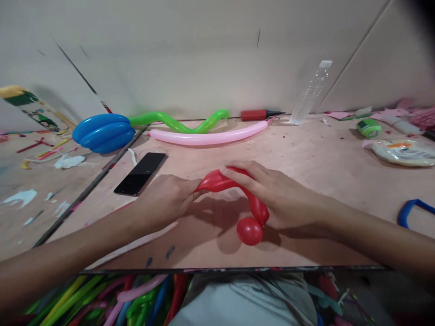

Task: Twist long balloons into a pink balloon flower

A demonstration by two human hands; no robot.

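A red balloon (pixel 257 207) arches over the pink tabletop, with a round red bubble (pixel 249 231) at its lower right end. My left hand (pixel 170 194) pinches the balloon's left end between closed fingers. Wrapped over the balloon's top and right side is my right hand (pixel 272 190), fingers bent around it. Left of my left hand lies a black phone (pixel 141 174). Behind my hands rest a long pink balloon (pixel 210 138) and a wavy green balloon (pixel 170 123), whose left end meets a blue bundled balloon (pixel 103 133).
Against the wall are a red pump (pixel 253 115) and a clear bottle (pixel 311 94). At right lie green tape (pixel 369 128), a plastic packet (pixel 404 152) and a blue band (pixel 404 214). Many balloons (pixel 139 299) lie below the table's front edge.
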